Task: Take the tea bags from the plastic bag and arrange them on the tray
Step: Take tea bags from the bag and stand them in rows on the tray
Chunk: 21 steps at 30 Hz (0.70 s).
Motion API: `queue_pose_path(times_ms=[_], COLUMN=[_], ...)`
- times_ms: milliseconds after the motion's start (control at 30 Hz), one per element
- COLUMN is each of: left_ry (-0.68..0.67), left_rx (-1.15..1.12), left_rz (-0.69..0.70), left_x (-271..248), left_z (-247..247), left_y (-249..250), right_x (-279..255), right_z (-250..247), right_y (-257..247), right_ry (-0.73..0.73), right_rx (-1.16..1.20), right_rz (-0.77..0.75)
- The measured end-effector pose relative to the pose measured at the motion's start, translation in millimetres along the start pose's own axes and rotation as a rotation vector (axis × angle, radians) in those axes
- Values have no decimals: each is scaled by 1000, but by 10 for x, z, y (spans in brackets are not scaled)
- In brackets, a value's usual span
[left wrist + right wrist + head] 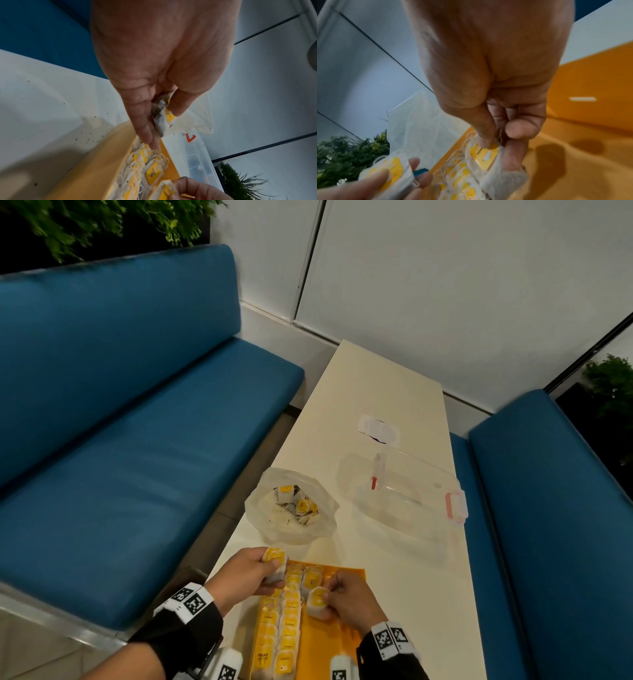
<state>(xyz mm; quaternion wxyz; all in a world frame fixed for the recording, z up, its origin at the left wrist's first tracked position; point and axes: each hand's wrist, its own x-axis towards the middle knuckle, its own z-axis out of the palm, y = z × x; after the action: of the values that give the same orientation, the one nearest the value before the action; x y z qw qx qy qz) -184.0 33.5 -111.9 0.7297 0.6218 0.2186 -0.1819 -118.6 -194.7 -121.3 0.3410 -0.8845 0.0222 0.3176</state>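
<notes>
The left hand [251, 571] was curled around a small stack of tea bags [275, 565], held above the far left corner of the orange tray [346, 575]. The right hand [349, 599] pinched a single tea bag [317, 604] between thumb and fingers, yellow tag up, over the tray's middle. Laid bags [279, 642] ran in rows lengthwise along the tray's left side. The plastic bag [291, 505] stood open just beyond the tray.

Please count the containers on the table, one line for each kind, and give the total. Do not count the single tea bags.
Plastic bag with tea bags inside: 1
Orange tray with rows of tea bags: 1
Clear plastic box with red clips: 1
Total: 3
</notes>
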Motion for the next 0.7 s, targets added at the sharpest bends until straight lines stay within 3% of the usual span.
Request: queue_pose_path(times_ms=[167, 467, 700], left_ry=[-10, -17, -32], left_rx=[-3, 21, 22], left_rz=[4, 6, 17], left_x=[-24, -7, 20], left_z=[8, -2, -23], left_y=[21, -7, -36], right_x=[63, 142, 185], right_z=[106, 234, 302], right_y=[-11, -65, -27], right_ry=[-33, 106, 191], right_rx=[31, 160, 119], right_rz=[75, 153, 80])
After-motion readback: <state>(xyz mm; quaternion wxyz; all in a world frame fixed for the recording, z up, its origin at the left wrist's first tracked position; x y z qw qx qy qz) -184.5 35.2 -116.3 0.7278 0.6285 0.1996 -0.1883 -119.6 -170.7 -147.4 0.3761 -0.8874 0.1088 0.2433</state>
